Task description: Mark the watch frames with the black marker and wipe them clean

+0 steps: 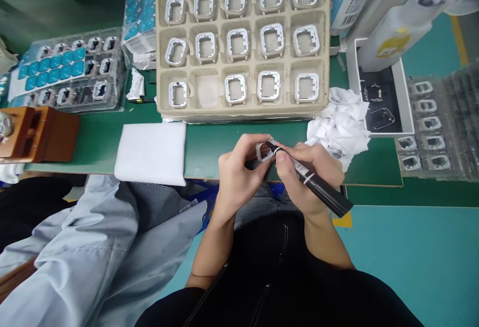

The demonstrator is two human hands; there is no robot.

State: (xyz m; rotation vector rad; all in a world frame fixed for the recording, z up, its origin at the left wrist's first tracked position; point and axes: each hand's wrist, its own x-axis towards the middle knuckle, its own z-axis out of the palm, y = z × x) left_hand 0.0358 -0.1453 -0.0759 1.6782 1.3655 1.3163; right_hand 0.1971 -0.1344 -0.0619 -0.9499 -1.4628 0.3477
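My left hand [241, 172] pinches a small white square frame [259, 153] just over the table's front edge. In my right hand [303, 174] is a black marker pen [322, 189], its dark tip touching or very close to the frame's upper rim. Part of the frame is covered by my fingers. Beyond my hands lies a beige moulded tray [239, 112] with rows of similar white frames [268, 86]. One pocket [208, 90] in its nearest row holds no frame.
Crumpled white wipes [339, 122] lie right of the tray, beside an open white box [407, 102] and a plastic bottle [391, 37]. Left are a folded white cloth [150, 152], brown blocks [58, 135] and a clear tray [108, 100]. A person's light-blue sleeve [101, 237] is close at left.
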